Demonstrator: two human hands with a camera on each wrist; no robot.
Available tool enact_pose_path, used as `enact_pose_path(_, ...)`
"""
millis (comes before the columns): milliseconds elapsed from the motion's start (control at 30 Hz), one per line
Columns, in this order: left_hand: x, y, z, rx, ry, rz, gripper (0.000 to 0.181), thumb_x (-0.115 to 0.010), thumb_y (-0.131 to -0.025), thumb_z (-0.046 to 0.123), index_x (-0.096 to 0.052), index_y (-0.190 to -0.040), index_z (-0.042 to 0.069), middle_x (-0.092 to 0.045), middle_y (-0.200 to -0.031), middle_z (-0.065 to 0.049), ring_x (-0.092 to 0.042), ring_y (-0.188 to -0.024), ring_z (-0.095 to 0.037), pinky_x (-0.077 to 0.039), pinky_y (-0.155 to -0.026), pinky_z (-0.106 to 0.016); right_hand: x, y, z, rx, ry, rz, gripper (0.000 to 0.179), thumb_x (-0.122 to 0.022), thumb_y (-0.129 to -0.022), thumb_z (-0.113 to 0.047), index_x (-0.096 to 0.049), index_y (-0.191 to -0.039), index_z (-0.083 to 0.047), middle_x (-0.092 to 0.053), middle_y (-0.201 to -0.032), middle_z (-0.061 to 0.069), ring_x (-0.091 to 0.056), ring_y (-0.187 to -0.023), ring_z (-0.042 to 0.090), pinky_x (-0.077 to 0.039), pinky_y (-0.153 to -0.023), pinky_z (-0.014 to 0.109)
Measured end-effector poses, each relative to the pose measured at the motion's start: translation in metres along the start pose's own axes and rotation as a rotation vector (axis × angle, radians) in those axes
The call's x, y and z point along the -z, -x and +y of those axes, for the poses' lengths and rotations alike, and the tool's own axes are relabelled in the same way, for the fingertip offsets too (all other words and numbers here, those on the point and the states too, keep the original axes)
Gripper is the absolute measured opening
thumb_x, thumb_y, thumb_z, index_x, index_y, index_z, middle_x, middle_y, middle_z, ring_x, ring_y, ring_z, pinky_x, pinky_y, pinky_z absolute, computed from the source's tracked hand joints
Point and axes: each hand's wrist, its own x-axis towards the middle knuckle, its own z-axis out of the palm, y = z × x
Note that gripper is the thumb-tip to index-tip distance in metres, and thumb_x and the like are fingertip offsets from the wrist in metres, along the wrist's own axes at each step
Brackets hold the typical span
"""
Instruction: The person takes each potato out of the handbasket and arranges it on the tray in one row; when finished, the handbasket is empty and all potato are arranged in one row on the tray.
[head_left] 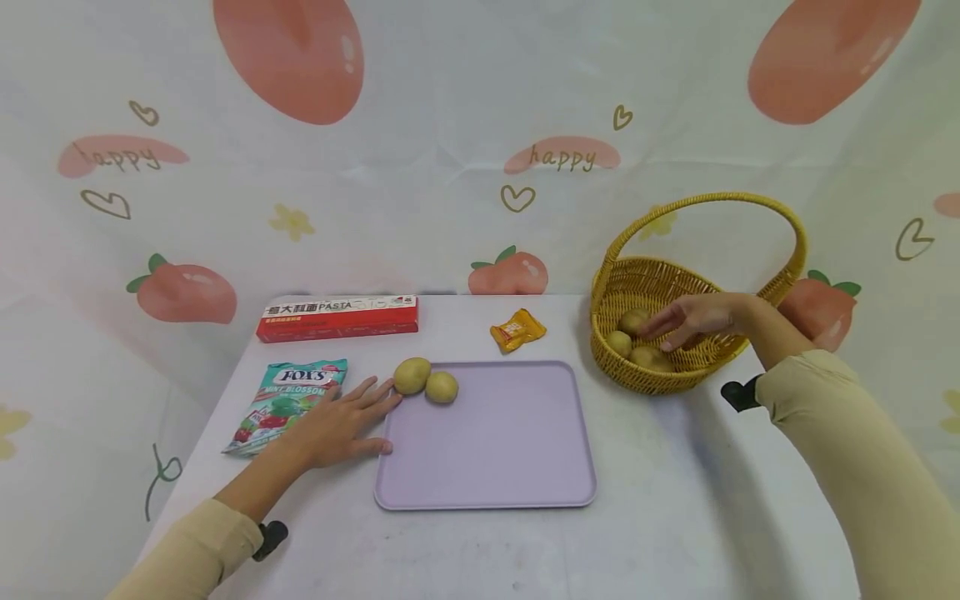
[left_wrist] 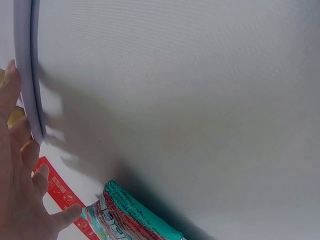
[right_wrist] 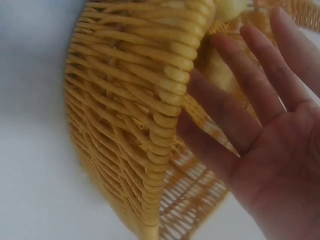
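A lilac tray (head_left: 487,450) lies on the white table, with two potatoes, one larger (head_left: 412,376) and one smaller (head_left: 442,387), in its far left corner. My left hand (head_left: 347,423), fingers spread, is at the tray's left edge, its fingertips close to the larger potato. A yellow wicker basket (head_left: 652,382) with a tall handle stands at the right. My right hand (head_left: 692,319) reaches in under the handle with fingers extended, above potatoes (head_left: 651,359); the right wrist view shows its palm and nothing gripped. Part of the basket's inside is hidden behind this hand.
A mint candy bag (head_left: 281,404) lies left of the tray, partly behind my left hand. Behind it lies a red and white pasta box (head_left: 337,318). A small orange wrapped snack (head_left: 517,331) sits beyond the tray. A fruit-printed cloth hangs behind the table.
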Motion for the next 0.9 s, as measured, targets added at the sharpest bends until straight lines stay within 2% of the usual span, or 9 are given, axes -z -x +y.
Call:
enact_pose_path(67, 0.000, 0.000, 0.000, 0.000, -0.001, 0.000, 0.079, -0.057, -0.091, 0.064, -0.038, -0.155, 0.021, -0.031, -0.162, -0.007, -0.023, -0.148, -0.038, -0.019, -0.109, -0.074, 0.002, -0.002, 0.003, -0.027, -0.022, -0.014, 0.062, -0.065, -0.098, -0.016, -0.038, -0.148, 0.008, -0.041, -0.151, 0.024, -0.051, -0.130, 0.024, -0.047, -0.103, 0.044)
enact_pose_path(233, 0.000, -0.001, 0.001, 0.000, 0.000, 0.000, 0.079, -0.057, -0.091, 0.063, -0.038, -0.155, 0.021, -0.031, -0.162, -0.007, -0.024, -0.148, -0.038, -0.019, -0.109, -0.074, 0.005, -0.008, 0.008, -0.076, -0.065, -0.054, 0.063, -0.063, -0.098, -0.017, -0.035, -0.150, 0.006, -0.038, -0.153, 0.026, -0.050, -0.131, 0.031, -0.049, -0.101, 0.048)
enact_pose_path(400, 0.001, 0.000, 0.001, 0.002, -0.001, 0.001, 0.079, -0.058, -0.090, 0.063, -0.039, -0.155, 0.021, -0.031, -0.161, -0.008, -0.024, -0.148, -0.038, -0.020, -0.109, -0.074, 0.003, -0.012, 0.013, -0.112, -0.111, -0.078, 0.062, -0.063, -0.098, -0.016, -0.035, -0.150, 0.004, -0.045, -0.149, 0.021, -0.058, -0.117, 0.025, -0.053, -0.095, 0.044)
enact_pose_path(633, 0.002, -0.001, 0.001, 0.001, 0.012, 0.001, 0.079, -0.059, -0.090, 0.063, -0.039, -0.154, 0.021, -0.031, -0.161, -0.008, -0.024, -0.148, -0.038, -0.019, -0.109, -0.074, 0.000, -0.016, 0.013, -0.170, -0.168, -0.067, 0.060, -0.064, -0.097, -0.011, -0.039, -0.150, 0.000, -0.059, -0.129, 0.006, -0.062, -0.104, 0.018, -0.053, -0.094, 0.040)
enact_pose_path(900, 0.002, -0.001, 0.002, 0.006, 0.006, -0.003, 0.079, -0.058, -0.090, 0.063, -0.038, -0.155, 0.021, -0.030, -0.162, -0.008, -0.023, -0.149, -0.038, -0.019, -0.109, -0.074, -0.005, -0.021, 0.010, -0.169, -0.184, -0.095, 0.064, -0.065, -0.094, -0.003, -0.036, -0.151, 0.002, -0.052, -0.126, 0.009, -0.058, -0.100, 0.013, -0.050, -0.093, 0.032)
